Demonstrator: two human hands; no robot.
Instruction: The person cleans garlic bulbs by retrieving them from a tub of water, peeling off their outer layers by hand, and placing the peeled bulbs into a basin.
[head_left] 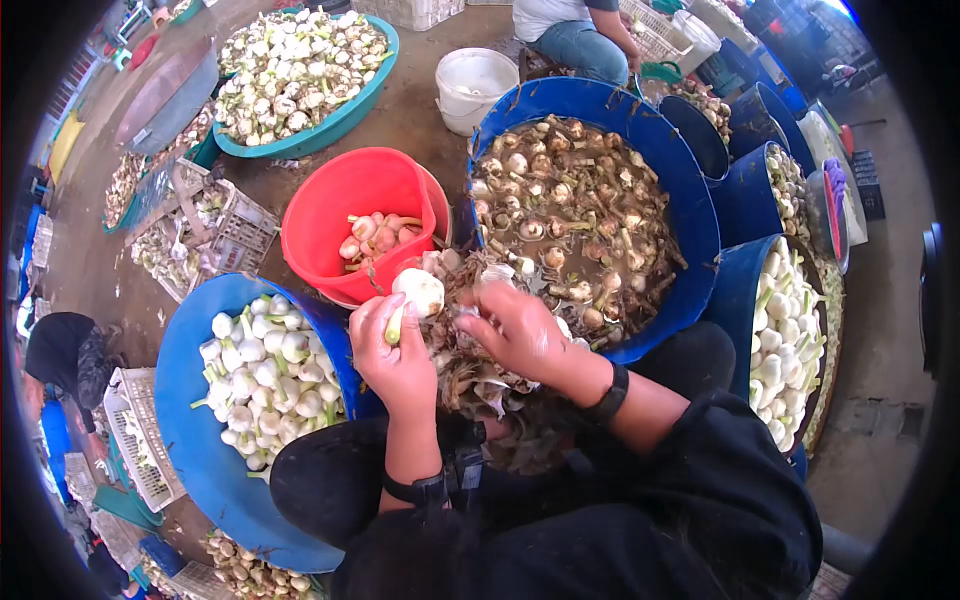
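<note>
A white garlic bulb with a short green stem is pinched in my left hand, in front of the red bucket. Just to its right is my right hand, apart from the bulb, with bent fingers; whether they hold anything is too small to tell. Brown peelings and roots lie below and between my hands. Pinkish bulbs sit inside the red bucket. Beyond my right hand, a blue tub holds unpeeled bulbs in murky water.
Clean white bulbs fill a blue tub at my left and another blue container at my right. Farther off are a teal basin of bulbs, a white bucket, plastic crates and a seated person. Another person bends at far left.
</note>
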